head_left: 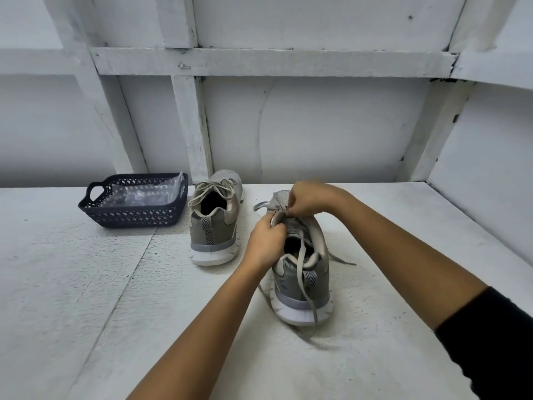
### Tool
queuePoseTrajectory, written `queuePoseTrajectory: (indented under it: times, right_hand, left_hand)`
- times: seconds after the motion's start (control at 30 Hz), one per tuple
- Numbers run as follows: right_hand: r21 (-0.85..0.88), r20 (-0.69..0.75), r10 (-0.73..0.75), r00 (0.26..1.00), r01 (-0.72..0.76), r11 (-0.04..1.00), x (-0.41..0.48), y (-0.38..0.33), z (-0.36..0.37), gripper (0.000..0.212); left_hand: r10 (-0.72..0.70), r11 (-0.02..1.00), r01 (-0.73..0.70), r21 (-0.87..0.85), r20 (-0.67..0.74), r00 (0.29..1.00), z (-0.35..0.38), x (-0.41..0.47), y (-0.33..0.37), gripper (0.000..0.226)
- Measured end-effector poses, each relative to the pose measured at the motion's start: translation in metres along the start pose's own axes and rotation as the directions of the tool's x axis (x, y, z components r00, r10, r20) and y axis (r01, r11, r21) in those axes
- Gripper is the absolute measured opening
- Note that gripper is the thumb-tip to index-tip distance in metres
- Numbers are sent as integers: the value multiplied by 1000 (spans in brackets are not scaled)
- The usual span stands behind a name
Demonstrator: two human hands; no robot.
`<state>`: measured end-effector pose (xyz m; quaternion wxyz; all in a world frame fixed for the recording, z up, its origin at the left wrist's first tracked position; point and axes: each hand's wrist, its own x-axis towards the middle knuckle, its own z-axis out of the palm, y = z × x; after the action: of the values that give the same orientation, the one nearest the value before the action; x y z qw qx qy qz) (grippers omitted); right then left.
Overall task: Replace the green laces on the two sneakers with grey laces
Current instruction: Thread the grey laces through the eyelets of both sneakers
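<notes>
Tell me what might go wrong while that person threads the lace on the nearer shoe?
The grey lace has a long end draped over the near sneaker heel onto the table; a hard pull could snag it or leave the ends uneven. The right hand pinches the lace and the left hand grips the eyelet edge, so nothing pins the sole: tugging may tip or slide the shoe.

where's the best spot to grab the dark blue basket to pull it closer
Grip the looped handle at the left end of the dark blue basket, coming from the open left side. Its cut-out lets fingers hook through, whereas the right end sits close beside the far sneaker. It is likely light, with a clear plastic bag inside.
</notes>
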<state>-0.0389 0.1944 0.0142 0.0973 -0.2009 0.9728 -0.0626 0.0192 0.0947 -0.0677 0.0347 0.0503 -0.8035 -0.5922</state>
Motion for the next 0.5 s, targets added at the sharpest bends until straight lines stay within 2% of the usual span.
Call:
queuePoseTrajectory:
  times: [0.07, 0.17, 0.27, 0.33, 0.4, 0.43, 0.5]
  right_hand:
    - [32, -36, -10, 999, 11, 999, -4, 1, 10, 15]
    - [167, -145, 44, 988, -19, 986, 1, 7, 21, 20]
    - [295, -230, 53, 972, 18, 955, -6, 17, 19, 14]
    - [519, -253, 49, 966, 93, 850, -20, 20, 14, 13]
    - [738, -240, 53, 969, 147, 658, -37, 25, 6, 21]
    - [807, -221, 49, 974, 154, 570, -43, 28, 2, 25]
    - [847, -215, 51, 975, 160, 507, -55, 33, -6, 27]
  left_hand:
    - [3, 1000, -3, -14, -3, 1000, 1, 1, -1, 51]
    - [-6, 1000, 5, -28, -9, 1000, 3, 2, -2, 51]
    - [-1, 1000, 0, -30, -18, 1000, 3, 1, -2, 49]
    - [7, 1000, -8, -28, -28, 1000, 2, -2, 2, 47]
    - [8, 999, -9, -31, -37, 999, 1, -6, 6, 42]
    - [7, 1000, -8, -28, -36, 999, 1, -7, 7, 38]
    - [6, 999, -7, -34, -38, 999, 1, -8, 8, 36]
